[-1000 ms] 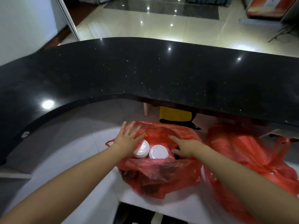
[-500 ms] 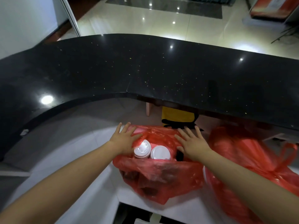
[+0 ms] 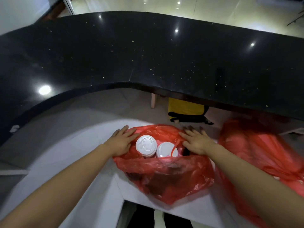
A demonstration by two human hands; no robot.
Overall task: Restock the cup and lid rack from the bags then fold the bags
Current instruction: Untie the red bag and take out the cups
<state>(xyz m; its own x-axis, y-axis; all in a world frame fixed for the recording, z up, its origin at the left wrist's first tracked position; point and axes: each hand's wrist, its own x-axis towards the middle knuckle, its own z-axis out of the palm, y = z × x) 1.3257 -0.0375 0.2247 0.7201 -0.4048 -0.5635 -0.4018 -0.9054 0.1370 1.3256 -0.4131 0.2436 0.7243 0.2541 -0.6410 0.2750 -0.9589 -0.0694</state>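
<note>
A red plastic bag (image 3: 166,176) sits open on the white lower counter (image 3: 77,155). Two stacks topped with white lids stand inside it: one lid (image 3: 146,144) on the left, another (image 3: 166,150) just right of it. My left hand (image 3: 121,139) lies flat with straight fingers on the bag's left rim, beside the left lid. My right hand (image 3: 196,140) presses with spread fingers on the bag's right rim. A second red bag (image 3: 259,150) lies crumpled to the right. No rack is in view.
A curved black stone countertop (image 3: 148,55) arches above and behind the bags. Under it stand a yellow and black bag (image 3: 185,109) and a pale post (image 3: 153,101). The white counter's front edge ends just below the first bag.
Both hands have slid apart along the bag's rim, spreading its mouth wider. The right hand's fingers went from partly curled to flat. The view has tilted down.
</note>
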